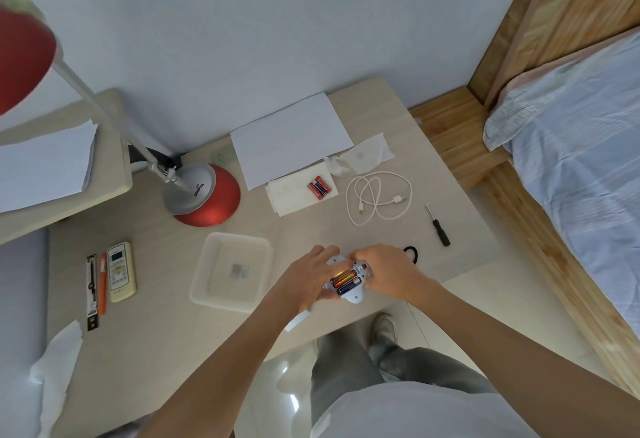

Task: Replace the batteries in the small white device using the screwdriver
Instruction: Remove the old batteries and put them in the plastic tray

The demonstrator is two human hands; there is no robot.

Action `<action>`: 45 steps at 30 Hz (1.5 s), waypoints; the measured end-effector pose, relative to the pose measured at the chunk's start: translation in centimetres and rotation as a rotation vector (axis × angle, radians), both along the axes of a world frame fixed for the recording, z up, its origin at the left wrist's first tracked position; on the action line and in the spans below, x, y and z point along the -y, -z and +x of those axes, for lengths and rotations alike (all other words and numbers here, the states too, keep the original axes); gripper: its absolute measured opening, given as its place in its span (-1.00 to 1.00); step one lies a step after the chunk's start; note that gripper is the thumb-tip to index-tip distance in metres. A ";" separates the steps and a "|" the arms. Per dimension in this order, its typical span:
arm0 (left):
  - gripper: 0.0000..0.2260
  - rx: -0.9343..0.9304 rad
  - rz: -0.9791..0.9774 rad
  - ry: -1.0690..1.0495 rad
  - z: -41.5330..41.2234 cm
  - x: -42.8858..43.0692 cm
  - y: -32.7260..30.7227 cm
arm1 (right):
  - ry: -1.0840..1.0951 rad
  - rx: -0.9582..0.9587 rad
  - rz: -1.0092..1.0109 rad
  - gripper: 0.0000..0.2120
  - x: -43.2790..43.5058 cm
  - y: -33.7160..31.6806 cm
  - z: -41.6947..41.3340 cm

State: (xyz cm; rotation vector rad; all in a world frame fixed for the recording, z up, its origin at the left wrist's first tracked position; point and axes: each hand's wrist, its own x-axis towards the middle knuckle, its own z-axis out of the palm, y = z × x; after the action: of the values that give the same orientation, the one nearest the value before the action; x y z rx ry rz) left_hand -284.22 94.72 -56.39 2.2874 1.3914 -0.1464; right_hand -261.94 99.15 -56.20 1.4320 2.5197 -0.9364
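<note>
The small white device [354, 293] is held above the table's front edge, its battery bay open and facing up. Several batteries [345, 281] lie inside the bay, orange and dark blue. My left hand [308, 278] grips the device from the left. My right hand [388, 269] holds its right side, fingers curled over the top by the bay. The black-handled screwdriver [439, 227] lies on the table to the right, apart from both hands. A few red and blue spare batteries [319, 187] rest on a tissue farther back.
A clear plastic tray [207, 285] holding a small part sits left of my hands. A red desk lamp [204, 195], white paper [291, 137], a coiled white cable [379, 200], a black hair band [412, 251], a remote [120, 271] and pens are on the table. A bed stands at right.
</note>
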 end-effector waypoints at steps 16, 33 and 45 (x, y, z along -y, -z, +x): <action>-0.61 0.128 0.374 -0.123 1.6 2.6 1.7 | -0.007 -0.009 0.003 -0.57 0.0 -0.1 0.0; -0.80 0.201 0.579 -0.257 3.5 2.5 4.4 | 0.036 -0.014 -0.005 -0.53 0.3 0.4 0.1; -0.79 0.426 0.508 -0.631 1.4 4.2 0.4 | 0.030 -0.017 -0.008 -0.47 0.4 0.9 0.4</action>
State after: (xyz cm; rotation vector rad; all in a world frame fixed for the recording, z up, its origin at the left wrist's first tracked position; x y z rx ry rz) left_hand -282.86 90.55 -56.77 1.9214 1.9634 0.9243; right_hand -261.53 98.80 -57.10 1.4701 2.5101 -0.9671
